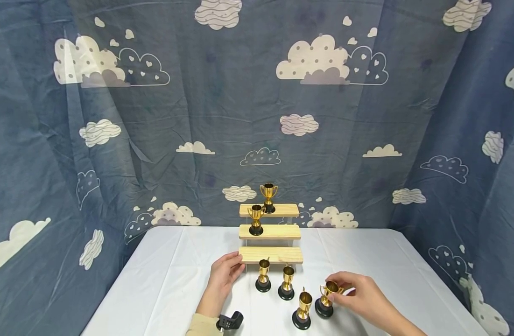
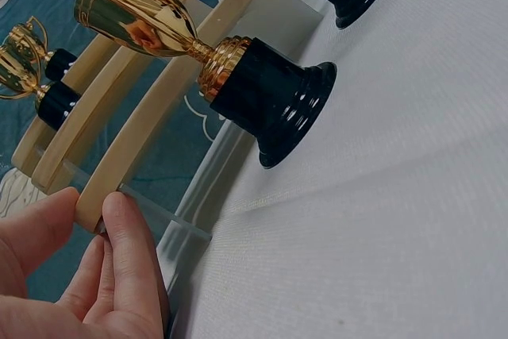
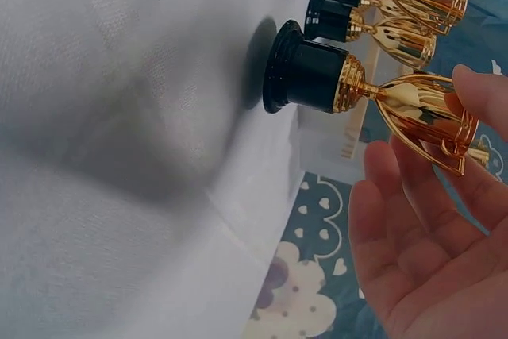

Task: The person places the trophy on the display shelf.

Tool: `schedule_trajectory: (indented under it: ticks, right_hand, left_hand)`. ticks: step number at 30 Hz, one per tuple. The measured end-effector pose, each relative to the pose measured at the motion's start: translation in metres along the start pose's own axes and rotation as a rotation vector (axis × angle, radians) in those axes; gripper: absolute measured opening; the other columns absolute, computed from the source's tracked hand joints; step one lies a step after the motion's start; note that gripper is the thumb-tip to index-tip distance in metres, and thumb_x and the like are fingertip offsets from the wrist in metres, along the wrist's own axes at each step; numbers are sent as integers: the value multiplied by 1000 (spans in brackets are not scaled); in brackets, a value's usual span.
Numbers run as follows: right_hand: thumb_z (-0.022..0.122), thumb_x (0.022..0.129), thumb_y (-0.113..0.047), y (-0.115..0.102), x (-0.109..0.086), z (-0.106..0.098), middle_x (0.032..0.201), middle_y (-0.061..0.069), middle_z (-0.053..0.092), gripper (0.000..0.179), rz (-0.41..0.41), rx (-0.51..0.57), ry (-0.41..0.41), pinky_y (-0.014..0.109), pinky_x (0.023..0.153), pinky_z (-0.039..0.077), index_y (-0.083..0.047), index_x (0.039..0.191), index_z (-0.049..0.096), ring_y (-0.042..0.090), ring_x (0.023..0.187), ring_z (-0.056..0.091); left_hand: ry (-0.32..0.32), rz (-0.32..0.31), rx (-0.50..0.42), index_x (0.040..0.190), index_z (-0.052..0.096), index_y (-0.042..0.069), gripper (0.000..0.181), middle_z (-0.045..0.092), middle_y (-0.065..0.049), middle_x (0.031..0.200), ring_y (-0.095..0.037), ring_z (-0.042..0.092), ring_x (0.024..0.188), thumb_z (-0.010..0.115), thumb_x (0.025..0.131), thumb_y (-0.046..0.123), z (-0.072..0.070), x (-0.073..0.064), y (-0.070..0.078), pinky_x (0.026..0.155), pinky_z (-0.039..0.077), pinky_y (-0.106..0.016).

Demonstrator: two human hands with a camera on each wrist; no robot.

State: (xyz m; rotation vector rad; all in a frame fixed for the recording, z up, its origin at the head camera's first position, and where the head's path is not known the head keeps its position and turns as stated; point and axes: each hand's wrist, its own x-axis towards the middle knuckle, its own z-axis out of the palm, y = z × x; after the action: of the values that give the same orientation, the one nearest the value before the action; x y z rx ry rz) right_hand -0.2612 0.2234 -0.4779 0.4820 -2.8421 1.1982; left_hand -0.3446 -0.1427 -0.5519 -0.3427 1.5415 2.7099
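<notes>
A three-step display stand (image 1: 270, 255) has pale wooden boards on clear supports. My left hand (image 1: 224, 275) pinches the left end of its lowest board between thumb and fingers, closely seen in the left wrist view. At the right, my right hand (image 1: 357, 291) holds a small gold trophy cup (image 3: 421, 109) with a black base by its bowl, thumb on one side and fingers on the other. Whether that base touches the cloth is hard to tell. One trophy (image 1: 269, 197) stands on the top board, another trophy (image 1: 256, 219) on the middle board, both left of centre.
Three more trophies stand upright on the white-clothed table (image 1: 177, 280): one trophy (image 1: 263, 275) before the stand, a second trophy (image 1: 287, 282) right of it, and a third trophy (image 1: 303, 310) nearer me. A blue cloud-patterned curtain (image 1: 231, 107) hangs behind and at the sides.
</notes>
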Motion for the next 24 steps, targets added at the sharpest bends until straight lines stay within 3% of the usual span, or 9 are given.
schedule_trajectory:
  ticks: [9, 24]
  right_hand:
    - [85, 80, -32, -1, 2, -3, 96, -8, 70, 37, -52, -6, 19, 26, 66, 59, -16, 112, 73, 9, 79, 64]
    - [84, 82, -32, -9, 11, -9, 98, -9, 67, 32, -41, -24, 8, 24, 65, 58, -21, 110, 73, 12, 81, 64]
  left_hand:
    - [4, -1, -2, 130, 54, -11, 44, 65, -13, 101, -16, 66, 88, 71, 91, -1, 1, -1, 1, 86, 60, -28]
    - [-5, 1, -3, 131, 53, -12, 46, 66, -13, 101, -16, 66, 87, 71, 91, 0, -1, -1, 0, 87, 60, -29]
